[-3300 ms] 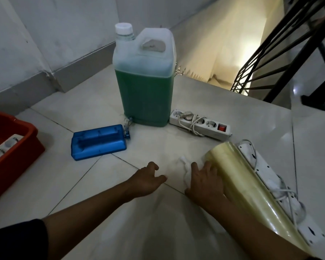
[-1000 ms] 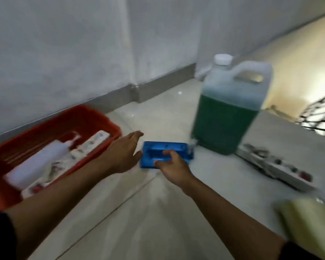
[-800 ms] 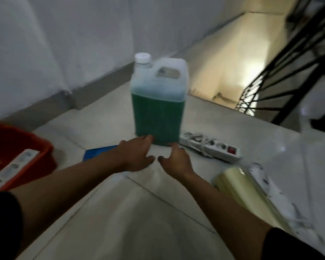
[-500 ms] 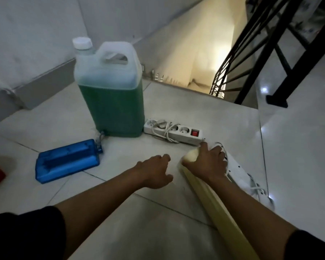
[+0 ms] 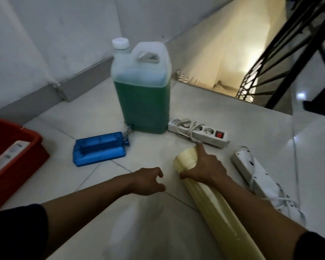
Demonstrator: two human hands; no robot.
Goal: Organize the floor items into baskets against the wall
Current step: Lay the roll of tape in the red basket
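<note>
A long roll of yellowish clear film lies on the tiled floor, its far end gripped by my right hand. My left hand hovers just left of the roll, fingers loosely curled, holding nothing. A red basket sits at the left edge and holds a white power strip. On the floor lie a blue flat plastic case, a white power strip with a red switch, and another white power strip right of the roll.
A large jug of green liquid stands behind the blue case. A stairwell drops away beyond it, with a black railing at the upper right. The wall and its grey skirting run along the left.
My right hand has closed around the far end of the film roll and drawn it left, away from the power strip. My left hand stays beside it, holding nothing.
</note>
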